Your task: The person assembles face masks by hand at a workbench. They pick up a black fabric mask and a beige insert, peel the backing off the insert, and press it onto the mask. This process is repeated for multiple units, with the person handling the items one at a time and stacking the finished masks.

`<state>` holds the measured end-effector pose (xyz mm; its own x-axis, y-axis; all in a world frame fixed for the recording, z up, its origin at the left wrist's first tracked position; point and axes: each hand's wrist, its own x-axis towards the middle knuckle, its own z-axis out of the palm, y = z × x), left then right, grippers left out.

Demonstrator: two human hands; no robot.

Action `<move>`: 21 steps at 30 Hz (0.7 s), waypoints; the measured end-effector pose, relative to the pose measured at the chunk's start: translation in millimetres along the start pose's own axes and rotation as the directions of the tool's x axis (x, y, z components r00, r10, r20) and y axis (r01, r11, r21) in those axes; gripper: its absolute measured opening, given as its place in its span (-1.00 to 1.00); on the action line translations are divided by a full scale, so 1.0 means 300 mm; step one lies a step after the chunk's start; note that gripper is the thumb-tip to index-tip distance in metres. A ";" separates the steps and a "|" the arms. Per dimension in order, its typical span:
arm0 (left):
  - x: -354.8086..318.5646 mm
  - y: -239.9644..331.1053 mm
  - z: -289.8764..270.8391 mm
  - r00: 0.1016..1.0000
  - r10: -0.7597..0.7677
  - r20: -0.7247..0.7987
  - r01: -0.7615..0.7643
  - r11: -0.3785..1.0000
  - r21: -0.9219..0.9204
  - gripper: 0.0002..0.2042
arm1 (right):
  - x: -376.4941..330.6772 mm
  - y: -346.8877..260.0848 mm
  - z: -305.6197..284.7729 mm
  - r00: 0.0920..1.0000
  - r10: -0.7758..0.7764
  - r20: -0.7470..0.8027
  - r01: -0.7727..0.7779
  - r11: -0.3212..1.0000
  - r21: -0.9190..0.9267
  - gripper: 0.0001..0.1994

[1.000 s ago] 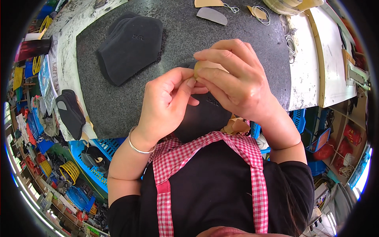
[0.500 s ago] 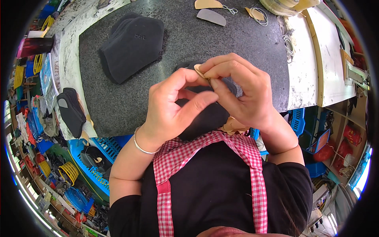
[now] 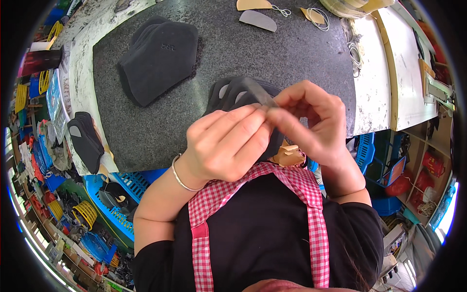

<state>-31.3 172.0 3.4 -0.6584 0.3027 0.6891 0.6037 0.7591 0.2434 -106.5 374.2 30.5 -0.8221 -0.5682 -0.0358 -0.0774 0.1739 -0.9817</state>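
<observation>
A thin grey patch, blurred by motion, stands up between my two hands. My left hand has its fingers bunched, and their tips meet the lower end of the patch. Thumb and forefinger of my right hand pinch it from the other side; the exact grip is partly hidden. Behind and below my hands lies a fanned stack of black cut pieces with light grey patches on them, mostly covered by my hands. Crumpled tan scraps rest just under my right hand, at the apron.
A pile of black pieces lies at the left of the dark tabletop; more black pieces sit at its left edge. At the back are a grey half-oval, tan pieces and cords. Blue baskets stand below.
The small piece showed tan before and now shows grey. My left hand has turned over and its fingers have closed in; my right hand has shifted slightly right and down.
</observation>
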 end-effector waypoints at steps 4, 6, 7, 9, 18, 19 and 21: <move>-0.053 0.000 -0.007 0.985 -0.080 0.154 0.098 0.989 -0.115 -0.70 | 0.021 0.010 -0.047 0.980 0.093 -0.178 -0.080 0.993 0.084 -0.94; -0.119 -0.018 -0.002 0.945 -0.029 0.326 0.068 0.992 -0.107 -0.68 | 0.033 0.018 -0.093 0.982 0.138 -0.128 -0.124 0.986 0.107 -0.91; -0.141 -0.016 -0.003 0.943 -0.104 0.317 0.139 0.986 -0.092 -0.67 | 0.040 0.021 -0.088 0.978 0.192 -0.076 -0.185 0.978 0.098 -0.90; -0.142 -0.006 -0.003 0.939 -0.190 0.287 0.191 0.981 0.026 -0.66 | 0.050 0.026 -0.072 0.953 0.303 0.022 -0.303 0.950 0.068 -0.88; -0.170 0.025 0.016 0.923 -0.277 0.266 0.246 0.958 0.145 -0.64 | 0.120 0.105 0.010 0.949 0.296 0.109 -0.276 0.947 -0.163 -0.87; -0.165 0.025 0.015 0.928 -0.269 0.259 0.236 0.960 0.151 -0.65 | 0.126 0.104 0.016 0.951 0.289 0.111 -0.266 0.946 -0.185 -0.87; -0.150 0.021 0.014 0.937 -0.250 0.245 0.216 0.963 0.160 -0.66 | 0.132 0.115 0.027 0.977 0.196 0.086 -0.166 0.947 -0.277 -0.79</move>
<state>0.4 165.6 -28.9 -0.8780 0.2345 0.4173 0.3674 0.8889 0.2736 -137.2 351.1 -6.3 -0.7697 -0.5900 -0.2439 -0.0928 0.4813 -0.8716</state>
